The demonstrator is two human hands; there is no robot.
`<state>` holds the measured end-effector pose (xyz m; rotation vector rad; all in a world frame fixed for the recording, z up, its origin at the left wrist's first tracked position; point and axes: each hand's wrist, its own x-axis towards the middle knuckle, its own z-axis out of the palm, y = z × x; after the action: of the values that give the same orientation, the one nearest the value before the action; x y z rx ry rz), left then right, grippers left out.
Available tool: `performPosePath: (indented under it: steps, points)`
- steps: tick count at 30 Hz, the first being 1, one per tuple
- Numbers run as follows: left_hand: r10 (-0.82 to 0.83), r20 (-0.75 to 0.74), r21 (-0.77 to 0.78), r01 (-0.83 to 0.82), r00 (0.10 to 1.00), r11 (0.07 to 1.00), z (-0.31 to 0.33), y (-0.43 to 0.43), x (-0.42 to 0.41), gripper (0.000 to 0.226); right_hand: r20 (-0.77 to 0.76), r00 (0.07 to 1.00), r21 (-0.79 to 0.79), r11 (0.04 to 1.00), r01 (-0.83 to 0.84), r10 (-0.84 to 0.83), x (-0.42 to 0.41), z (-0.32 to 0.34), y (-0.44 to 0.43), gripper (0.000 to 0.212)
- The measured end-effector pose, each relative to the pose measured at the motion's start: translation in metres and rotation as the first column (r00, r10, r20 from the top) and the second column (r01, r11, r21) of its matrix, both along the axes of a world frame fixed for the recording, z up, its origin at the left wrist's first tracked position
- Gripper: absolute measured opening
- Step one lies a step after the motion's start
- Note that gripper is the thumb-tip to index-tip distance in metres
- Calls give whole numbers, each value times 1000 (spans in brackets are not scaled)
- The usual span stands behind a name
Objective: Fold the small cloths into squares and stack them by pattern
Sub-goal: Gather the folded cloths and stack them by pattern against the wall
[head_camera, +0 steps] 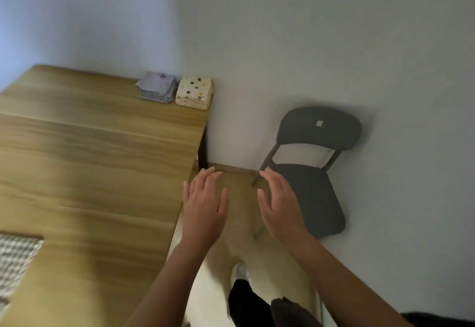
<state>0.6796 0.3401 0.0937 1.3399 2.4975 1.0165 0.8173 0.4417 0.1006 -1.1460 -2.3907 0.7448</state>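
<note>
Two stacks of folded square cloths stand at the far right corner of the wooden table, against the wall. The left stack is grey-blue with a small red mark on top. The right stack is cream with coloured dots. My left hand hovers with straight, spread fingers just past the table's right edge, holding nothing. My right hand is raised beside it over the floor, fingers relaxed and empty. Both hands are well nearer to me than the stacks.
A dark grey chair stands against the wall to the right of the table. A light knitted cloth lies at the table's near left edge. Pale floor and my shoe show below my hands.
</note>
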Motion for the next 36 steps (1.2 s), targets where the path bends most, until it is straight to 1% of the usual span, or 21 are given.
performPosePath:
  steps: [1, 3, 4, 6, 8, 11, 14, 18, 21, 26, 32, 36]
  points:
    - [-15, 1, 15, 15, 1000, 1000, 0, -15, 6, 44, -15, 1000, 5, 1000, 15, -15, 9, 1, -16, 56]
    - [-59, 1, 24, 59, 998, 998, -1, -51, 15, 45, -36, 998, 11, 998, 58, -58, 25, 0, -55, 48]
    - [-77, 16, 21, 77, 997, 997, -3, -70, 18, 46, -28, 997, -1, 997, 78, -78, 31, -3, -76, 43]
    - [-100, 67, 17, 100, 993, 995, -5, -115, 26, 46, -9, 995, -14, 995, 103, -103, 46, -7, -127, 40]
    - [-102, 94, 43, 99, 990, 994, -7, -155, 35, 45, -11, 995, -19, 995, 97, -97, 60, -9, -171, 38]
    - [-106, 83, 107, 97, 991, 989, -8, -218, 52, 41, 3, 997, -16, 997, 76, -76, 79, -5, -233, 37]
    - [-146, 59, 124, 138, 988, 983, -3, -257, 67, 40, 2, 994, -7, 994, 109, -109, 91, -4, -267, 36]
    - [-168, 45, 150, 159, 985, 976, -3, -301, 85, 37, 9, 992, -32, 991, 126, -126, 104, -6, -311, 36]
    - [-210, 34, 157, 202, 977, 967, -3, -330, 97, 38, -9, 992, -7, 992, 122, -123, 116, -3, -346, 35]
    - [-221, 50, 150, 212, 974, 966, -6, -382, 124, 39, -13, 992, 25, 991, 130, -129, 148, -6, -403, 33]
    - [-251, 47, 115, 244, 967, 963, -6, -464, 147, 39, -31, 981, -28, 981, 191, -192, 168, -10, -488, 32]
    - [-208, 81, 106, 199, 975, 974, 6, -509, 143, 40, -28, 986, -52, 985, 165, -167, 164, -8, -532, 32]
